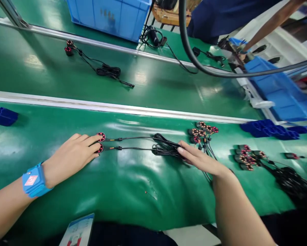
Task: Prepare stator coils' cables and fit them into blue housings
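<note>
Green table (122,191) here: two motor coils (102,137) sit under the outstretched left fingers (93,140), right fingers (187,150) pinching cable bundles (163,150). Bundles look light, kinda floppy; coils seem fragile, so hold their rims.

Gotta be an electronics workshop: wired coils (101,149) along a green tabletop (117,191), blue crate (109,18) past its far edge (wrist strap (38,179), too).

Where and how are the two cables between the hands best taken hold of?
Probably across both coiled bundles, from the right, where the right hand touches them: they lie side by side and are thicker than the thin leads running left.
</note>
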### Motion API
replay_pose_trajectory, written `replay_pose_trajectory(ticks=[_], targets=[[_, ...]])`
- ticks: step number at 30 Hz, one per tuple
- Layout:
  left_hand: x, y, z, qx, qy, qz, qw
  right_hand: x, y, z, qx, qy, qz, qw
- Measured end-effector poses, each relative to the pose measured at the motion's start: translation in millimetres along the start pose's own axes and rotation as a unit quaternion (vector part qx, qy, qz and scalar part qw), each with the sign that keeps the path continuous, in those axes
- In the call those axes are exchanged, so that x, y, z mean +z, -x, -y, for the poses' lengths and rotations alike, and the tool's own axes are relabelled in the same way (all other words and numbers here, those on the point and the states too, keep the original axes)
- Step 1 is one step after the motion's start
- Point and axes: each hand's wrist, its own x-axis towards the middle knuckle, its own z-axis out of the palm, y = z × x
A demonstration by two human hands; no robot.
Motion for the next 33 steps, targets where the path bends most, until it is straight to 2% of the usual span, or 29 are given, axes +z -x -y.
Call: replay_pose_trajectory(ticks=[2,4,6,9,12,15,18,21,24,27,30,33], targets=[[-1.4,2.5,-4.4,0.006,-0.008,0.001,1.0,11.8,6.8,-5.5,0.033,-0.02,-0.025,0.999],[-3.0,3.9,-6.4,0.01,-0.022,0.003,1.0,19.9,7.0,-9.4,0.043,0.003,-0.051,0.998],[-4.7,4.9,-7.2,0.014,-0.04,0.006,0.999,25.4,4.8,-13.2,0.024,0.059,-0.121,0.991],[-6.9,7.7,-7.5,0.021,-0.062,0.009,0.998,28.7,4.1,-15.0,-0.021,0.142,-0.226,0.963],[-9.2,12.3,-5.6,0.031,-0.05,0.001,0.998,22.7,3.6,0.8,-0.049,0.17,-0.266,0.948],[-12.9,16.9,2.1,0.032,-0.005,-0.023,0.999,7.5,-13.2,38.3,-0.101,0.185,-0.274,0.938],[-12.7,21.1,18.9,-0.035,0.008,-0.056,0.998,-11.6,-60.2,80.7,-0.189,0.216,-0.254,0.923],[-2.0,26.5,41.4,-0.104,-0.039,-0.055,0.992,-28.8,-132.0,110.0,-0.232,0.221,-0.261,0.911],[13.5,31.4,58.5,-0.102,-0.067,-0.031,0.992,-40.9,-207.7,127.6,-0.224,0.221,-0.272,0.909],[22.9,31.4,63.7,-0.091,-0.08,-0.039,0.992,-49.3,-269.9,144.5,-0.172,0.218,-0.273,0.921],[25.6,27.7,60.9,-0.087,-0.105,-0.067,0.988,-55.6,-315.6,163.1,-0.134,0.192,-0.278,0.931],[28.2,24.6,56.8,-0.09,-0.128,-0.089,0.984,-60.4,-348.1,176.9,-0.157,0.18,-0.28,0.93]])
